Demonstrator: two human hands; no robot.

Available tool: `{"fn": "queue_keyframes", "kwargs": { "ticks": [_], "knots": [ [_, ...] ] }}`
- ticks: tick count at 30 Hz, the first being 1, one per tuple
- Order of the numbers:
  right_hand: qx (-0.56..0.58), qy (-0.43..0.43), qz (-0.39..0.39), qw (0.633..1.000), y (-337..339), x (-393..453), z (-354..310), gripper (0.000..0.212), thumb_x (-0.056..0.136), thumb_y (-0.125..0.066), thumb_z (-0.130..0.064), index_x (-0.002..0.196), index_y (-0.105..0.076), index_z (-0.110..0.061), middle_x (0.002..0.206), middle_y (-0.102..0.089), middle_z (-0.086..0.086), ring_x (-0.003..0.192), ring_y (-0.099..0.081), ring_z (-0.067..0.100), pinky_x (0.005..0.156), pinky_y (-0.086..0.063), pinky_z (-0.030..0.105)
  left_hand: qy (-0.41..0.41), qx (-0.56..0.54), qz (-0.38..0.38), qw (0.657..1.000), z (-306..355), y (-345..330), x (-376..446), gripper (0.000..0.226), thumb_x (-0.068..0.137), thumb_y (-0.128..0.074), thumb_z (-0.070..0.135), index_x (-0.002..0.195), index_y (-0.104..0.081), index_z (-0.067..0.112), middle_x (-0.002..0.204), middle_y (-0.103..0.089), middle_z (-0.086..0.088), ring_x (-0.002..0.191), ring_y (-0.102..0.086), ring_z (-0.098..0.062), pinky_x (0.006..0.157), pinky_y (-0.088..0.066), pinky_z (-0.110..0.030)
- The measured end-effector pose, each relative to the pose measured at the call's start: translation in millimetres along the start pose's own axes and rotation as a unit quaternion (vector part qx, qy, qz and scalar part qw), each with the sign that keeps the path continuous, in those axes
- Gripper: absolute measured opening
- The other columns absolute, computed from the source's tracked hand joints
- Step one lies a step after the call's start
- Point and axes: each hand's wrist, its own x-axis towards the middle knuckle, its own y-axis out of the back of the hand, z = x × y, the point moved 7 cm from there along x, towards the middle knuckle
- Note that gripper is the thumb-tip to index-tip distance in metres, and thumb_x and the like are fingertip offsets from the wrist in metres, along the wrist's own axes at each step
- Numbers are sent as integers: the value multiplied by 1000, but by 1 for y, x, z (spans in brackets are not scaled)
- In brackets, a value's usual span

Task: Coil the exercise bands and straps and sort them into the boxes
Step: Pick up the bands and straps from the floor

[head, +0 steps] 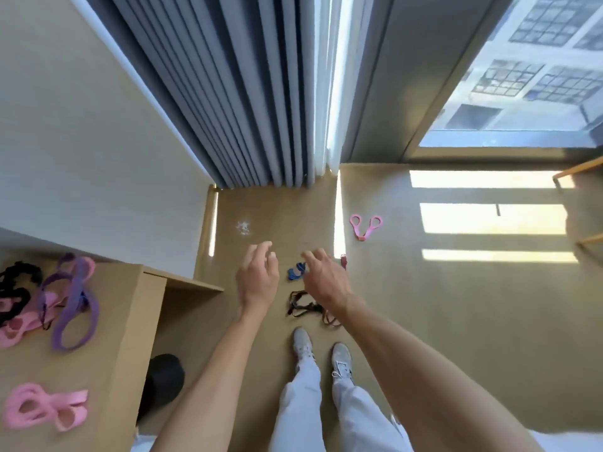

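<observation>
I stand looking down at a tan floor. My left hand (257, 275) and my right hand (324, 277) are both stretched out in front of me, fingers apart, holding nothing. Between them on the floor lies a small blue strap (295, 271). A dark tangled strap (301, 305) lies just beyond my shoes, partly under my right wrist. A pink band with two loops (363, 226) lies farther off to the right. On the wooden desk (127, 324) at left lie a purple band (76, 305), pink bands (42, 407) and a black band (16, 285).
Grey curtains (235, 102) hang ahead by a window (528, 73). A dark round stool (164, 383) sits under the desk. Wooden furniture (580, 177) shows at the right edge. My shoes (323, 350) are below the straps. No boxes are in view.
</observation>
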Motion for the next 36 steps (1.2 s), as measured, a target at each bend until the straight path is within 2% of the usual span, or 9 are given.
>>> {"fn": "queue_keyframes", "kwargs": {
  "ticks": [5, 9, 11, 15, 19, 25, 29, 32, 36],
  "knots": [
    [34, -90, 21, 995, 31, -1, 54, 47, 92, -45, -6, 138, -49, -12, 125, -55, 14, 104, -58, 33, 86, -51, 42, -32, 1, -71, 997, 44, -55, 15, 25, 99, -55, 12, 119, -67, 7, 109, -69, -9, 82, -64, -22, 68, -46, -26],
    [59, -115, 33, 991, 71, -6, 87, 48, 91, -46, -7, 139, -48, -14, 125, -56, 13, 106, -58, 33, 86, -48, 39, -22, 19, -114, 993, 88, -79, 18, 27, 99, -53, 15, 122, -66, 9, 112, -68, -8, 88, -64, -27, 74, -53, -36],
    [72, -120, 49, 989, 95, -2, 109, 47, 91, -46, -7, 137, -48, -13, 124, -56, 13, 106, -59, 34, 84, -47, 39, -33, 25, -128, 991, 111, -94, 24, 27, 99, -52, 16, 123, -65, 12, 112, -67, -6, 88, -64, -26, 74, -51, -34],
    [82, -125, 87, 985, 148, 16, 172, 46, 89, -45, -5, 134, -51, -14, 125, -55, 13, 97, -58, 34, 72, -44, 36, -68, 20, -125, 990, 178, -136, 52, 24, 99, -51, 14, 117, -66, 12, 105, -67, -5, 79, -61, -22, 67, -45, -30],
    [71, -114, 97, 986, 190, 48, 253, 43, 93, -46, -9, 135, -53, -15, 126, -61, 11, 105, -59, 32, 82, -44, 35, -88, 17, -119, 989, 241, -197, 84, 24, 98, -51, 13, 117, -66, 12, 105, -66, -7, 78, -63, -28, 69, -55, -40],
    [72, -70, 53, 994, 228, 113, 374, 38, 96, -49, -23, 133, -54, -17, 118, -60, 11, 100, -61, 36, 76, -45, 37, -38, 35, -92, 994, 304, -295, 127, 26, 96, -54, 10, 118, -67, 12, 109, -67, -9, 80, -65, -32, 68, -56, -42],
    [40, -54, 8, 998, 237, 153, 435, 41, 91, -51, -13, 132, -54, -19, 117, -57, 9, 97, -61, 35, 70, -37, 31, 12, 33, -62, 997, 321, -338, 150, 25, 97, -52, 11, 117, -67, 11, 111, -67, -11, 76, -64, -29, 64, -56, -41],
    [32, -42, -9, 999, 228, 186, 461, 43, 90, -50, -10, 132, -55, -18, 118, -58, 10, 100, -59, 34, 74, -43, 34, 43, 43, -48, 997, 316, -372, 166, 24, 97, -53, 10, 117, -67, 9, 109, -67, -11, 79, -64, -33, 66, -54, -42],
    [40, -38, -29, 998, 181, 238, 490, 46, 86, -50, -9, 131, -55, -18, 114, -56, 10, 100, -58, 34, 71, -42, 34, 68, 40, -55, 995, 287, -442, 187, 20, 96, -54, 11, 111, -67, 12, 102, -66, -10, 76, -62, -34, 64, -50, -39]
  ]
}}
